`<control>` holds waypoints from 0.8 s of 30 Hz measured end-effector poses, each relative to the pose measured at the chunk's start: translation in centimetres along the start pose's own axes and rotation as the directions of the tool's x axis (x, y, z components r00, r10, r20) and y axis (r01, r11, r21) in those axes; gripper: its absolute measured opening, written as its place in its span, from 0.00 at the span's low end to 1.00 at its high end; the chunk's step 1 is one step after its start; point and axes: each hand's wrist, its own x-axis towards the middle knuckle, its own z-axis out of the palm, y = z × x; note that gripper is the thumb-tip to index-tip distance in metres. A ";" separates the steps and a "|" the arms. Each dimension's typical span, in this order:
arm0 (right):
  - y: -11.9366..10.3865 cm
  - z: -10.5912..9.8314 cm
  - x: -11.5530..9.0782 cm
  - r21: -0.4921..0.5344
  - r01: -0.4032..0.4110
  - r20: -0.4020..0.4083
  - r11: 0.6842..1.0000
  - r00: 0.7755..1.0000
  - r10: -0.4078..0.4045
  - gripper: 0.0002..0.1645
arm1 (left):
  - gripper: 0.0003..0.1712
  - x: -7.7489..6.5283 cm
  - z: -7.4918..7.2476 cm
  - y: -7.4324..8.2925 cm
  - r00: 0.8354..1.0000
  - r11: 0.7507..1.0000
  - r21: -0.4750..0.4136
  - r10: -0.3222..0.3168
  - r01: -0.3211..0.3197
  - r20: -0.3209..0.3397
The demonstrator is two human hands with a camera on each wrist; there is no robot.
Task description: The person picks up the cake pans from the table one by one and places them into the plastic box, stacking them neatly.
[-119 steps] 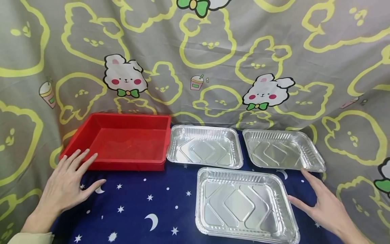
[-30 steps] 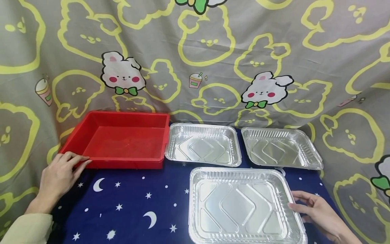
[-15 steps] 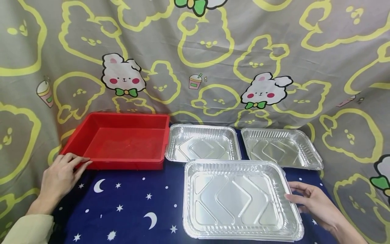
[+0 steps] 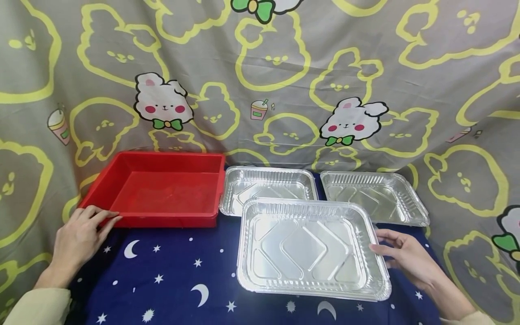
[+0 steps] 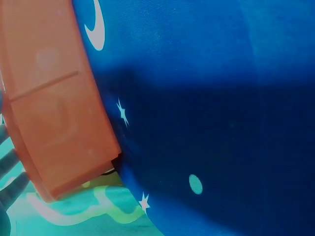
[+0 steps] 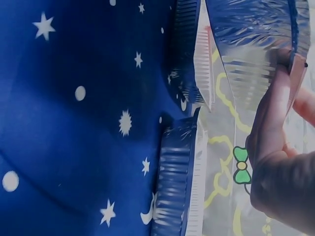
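Observation:
My left hand (image 4: 77, 239) grips the front left corner of a red plastic tray (image 4: 166, 220), fingers over the rim and thumb against the front wall. In the left wrist view, fingertips (image 5: 9, 162) show along the edge of that tray (image 5: 64, 113), which looks orange there. With my right hand (image 4: 410, 262) I hold a foil tray (image 4: 304, 253) by its right rim, thumb on the inside and fingers beneath. The right wrist view shows this foil tray (image 6: 251, 34) raised off the cloth, the right hand (image 6: 278, 157) pinching its edge.
Two more foil trays stand at the back: a middle one (image 4: 268, 183), partly covered by the held tray, and a right one (image 4: 365, 196). A dark blue cloth (image 4: 174, 266) with stars and moons covers the table. Behind hangs a patterned grey curtain (image 4: 227, 58).
My left hand has closed on the red tray's rim. My right hand has taken the front foil tray by its edge, lifted it, and moved it away from me and slightly left.

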 end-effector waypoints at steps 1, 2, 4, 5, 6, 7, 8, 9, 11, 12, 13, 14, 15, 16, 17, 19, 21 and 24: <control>-0.1 0.1 0.2 0.005 0.003 -0.007 1.000 1.000 -0.003 0.17 | 0.54 0.0 0.0 0.0 1.000 1.000 0.001 -0.001 0.001 0.002; -0.3 0.3 0.4 0.005 0.008 -0.012 1.000 1.000 -0.008 0.17 | 0.55 0.0 0.0 0.0 1.000 1.000 0.003 -0.004 0.004 0.005; -0.6 0.6 0.8 0.014 0.026 -0.018 1.000 1.000 -0.026 0.17 | 0.55 -0.1 0.0 0.0 1.000 1.000 0.007 -0.008 0.008 0.007; -0.7 0.7 1.0 0.021 0.034 -0.019 0.999 0.999 -0.033 0.17 | 0.55 -0.1 0.0 0.0 1.000 1.000 0.007 -0.011 0.010 0.008; -0.8 0.8 1.1 0.028 0.041 -0.022 0.999 0.999 -0.040 0.17 | 0.55 -0.1 0.0 0.0 1.000 1.000 0.006 -0.010 0.009 0.006; -0.9 0.9 1.3 0.035 0.045 -0.025 0.998 0.999 -0.044 0.17 | 0.55 -0.1 0.0 0.0 1.000 1.000 0.007 -0.010 0.010 0.006; -1.1 1.1 1.4 0.042 0.047 -0.028 0.998 0.999 -0.046 0.17 | 0.55 -0.1 0.0 0.0 1.000 1.000 0.008 -0.010 0.010 0.004; -1.2 1.2 1.6 0.051 0.048 -0.032 0.998 0.998 -0.047 0.18 | 0.55 -0.1 0.0 0.0 1.000 1.000 0.008 -0.010 0.010 0.004; -1.4 1.4 1.9 0.066 0.047 -0.039 0.997 0.998 -0.044 0.18 | 0.55 -0.1 0.0 0.0 1.000 1.000 0.007 -0.011 0.011 0.002; -1.5 1.5 2.1 0.073 0.045 -0.045 0.996 0.998 -0.042 0.18 | 0.55 -0.1 0.0 0.0 1.000 1.000 0.008 -0.012 0.012 0.003; -1.6 1.7 2.3 0.081 0.046 -0.045 0.996 0.998 -0.043 0.18 | 0.55 -0.1 0.0 0.1 1.000 1.000 0.009 -0.014 0.014 0.005; -1.8 1.8 2.5 0.091 0.046 -0.046 0.995 0.998 -0.042 0.18 | 0.55 -0.1 0.0 0.1 1.000 1.000 0.010 -0.015 0.015 0.006; -1.9 2.0 2.7 0.104 0.047 -0.042 0.994 0.998 -0.043 0.18 | 0.55 -0.1 0.0 0.1 1.000 1.000 0.010 -0.015 0.015 0.007; -2.1 2.2 2.9 0.113 0.049 -0.039 0.992 0.998 -0.045 0.18 | 0.55 -0.1 0.0 0.0 1.000 1.000 0.010 -0.015 0.015 0.008; -2.2 2.4 3.1 0.123 0.053 -0.033 0.991 0.998 -0.049 0.18 | 0.56 0.0 0.0 0.0 1.000 1.000 0.011 -0.015 0.014 0.009; -2.6 2.8 3.5 0.133 0.061 -0.026 0.989 0.998 -0.059 0.18 | 0.56 0.0 0.1 0.0 1.000 1.000 0.013 -0.016 0.016 0.013; -2.9 3.2 3.9 0.134 0.066 -0.022 0.989 0.998 -0.063 0.17 | 0.56 0.0 0.1 0.0 1.000 1.000 0.015 -0.019 0.019 0.018; -3.5 3.9 4.5 0.105 0.067 -0.033 0.992 0.997 -0.064 0.18 | 0.56 0.0 0.0 0.0 1.000 1.000 0.017 -0.021 0.021 0.022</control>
